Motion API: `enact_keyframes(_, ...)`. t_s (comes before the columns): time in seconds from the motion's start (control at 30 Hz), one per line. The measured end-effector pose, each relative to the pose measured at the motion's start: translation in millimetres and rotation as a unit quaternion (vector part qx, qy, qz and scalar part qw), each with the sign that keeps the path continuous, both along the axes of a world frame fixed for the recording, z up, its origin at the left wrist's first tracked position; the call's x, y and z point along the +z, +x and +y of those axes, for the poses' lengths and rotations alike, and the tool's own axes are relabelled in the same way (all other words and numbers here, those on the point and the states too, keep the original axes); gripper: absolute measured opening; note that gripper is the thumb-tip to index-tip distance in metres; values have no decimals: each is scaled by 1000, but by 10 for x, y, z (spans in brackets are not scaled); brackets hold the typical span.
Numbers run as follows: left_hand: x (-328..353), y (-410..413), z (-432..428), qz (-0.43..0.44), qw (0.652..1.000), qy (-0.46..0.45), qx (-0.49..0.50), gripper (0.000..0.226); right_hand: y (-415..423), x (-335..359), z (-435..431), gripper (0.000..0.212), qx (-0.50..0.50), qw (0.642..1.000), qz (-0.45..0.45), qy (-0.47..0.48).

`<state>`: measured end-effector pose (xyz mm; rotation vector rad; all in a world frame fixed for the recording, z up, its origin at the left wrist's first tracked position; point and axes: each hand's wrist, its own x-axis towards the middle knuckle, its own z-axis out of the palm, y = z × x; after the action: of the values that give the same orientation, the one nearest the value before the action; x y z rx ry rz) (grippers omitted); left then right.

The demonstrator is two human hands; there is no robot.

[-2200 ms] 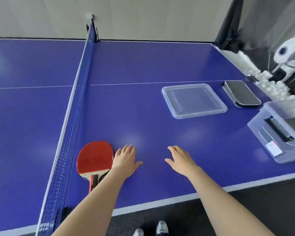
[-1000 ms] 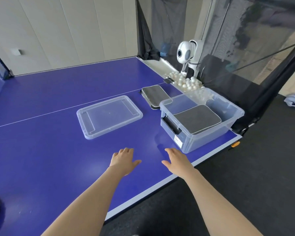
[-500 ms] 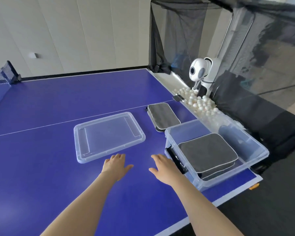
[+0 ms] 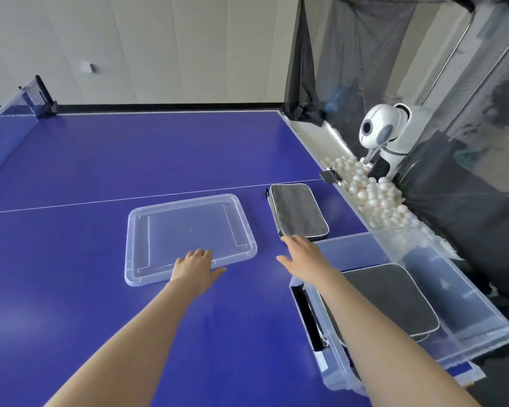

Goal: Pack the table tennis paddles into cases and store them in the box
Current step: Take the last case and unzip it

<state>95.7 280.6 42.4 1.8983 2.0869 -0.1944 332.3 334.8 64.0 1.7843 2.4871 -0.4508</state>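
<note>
Step in hand: fetching a case. The grey rectangular fabric zip case (image 4: 299,211) lies flat on the blue table-tennis table (image 4: 100,165), just beyond the far wall of the clear plastic storage box (image 4: 482,306) at the near right. The right hand (image 4: 301,255) is stretched out with its fingers straight, holding nothing, and its fingertips (image 4: 288,238) are at the case's near corner. The left hand (image 4: 196,265) lies flat and empty over the near rim of the clear plastic lid (image 4: 188,227), left of the case. A second grey case (image 4: 394,298) already lies in the box. The next move likely calls for a grip on the case's near edge. No paddle is in view, and whether the case on the table is full or empty cannot be told. Its zip is hard to make out, and the right forearm covers the box's near-left corner. At the far right stands a white ball-feeding machine (image 4: 382,133) above loose white balls (image 4: 373,195).
</note>
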Motion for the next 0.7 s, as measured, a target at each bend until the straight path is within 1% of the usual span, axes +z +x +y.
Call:
enact_keyframes(0.2,45,287,488,-11,999,10,29,59,354,-16,577,43,21,1000,-9,6)
enact_keyframes(0.43,-36,816,1195,-12,999,6,43,60,971,-81,1297,48,17,1000,-15,2)
enact_keyframes(0.57,-198,1149,1563,-46,997,3,66,60,1358,-232,1693,47,-2,1000,-20,-13)
enact_keyframes(0.7,-440,1395,1895,-106,987,-13,123,58,1605,-475,2070,46,-44,998,-20,-43)
